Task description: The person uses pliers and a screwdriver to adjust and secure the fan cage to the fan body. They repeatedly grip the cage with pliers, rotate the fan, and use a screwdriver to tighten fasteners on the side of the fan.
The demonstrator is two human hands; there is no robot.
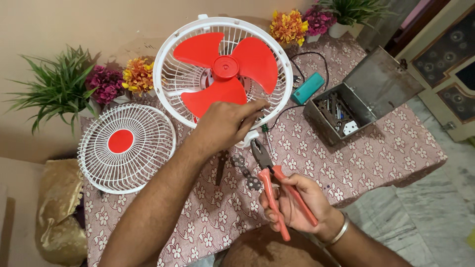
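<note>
A white table fan (168, 84) with red blades (225, 69) stands on the table, its front grille removed. My left hand (225, 123) rests on the lower rim of the fan's rear cage, fingers curled over it. My right hand (297, 202) grips red-handled pliers (269, 180), jaws pointing up toward the fan's base. The detached front grille (126, 146) with a red centre disc lies flat to the left.
A floral tablecloth (346, 163) covers the table. An open grey metal toolbox (346, 109) with tools sits at the right. A teal box (308, 88) and black cable lie behind the fan. A spanner (245, 170) lies near the pliers. Potted plants and flowers line the wall.
</note>
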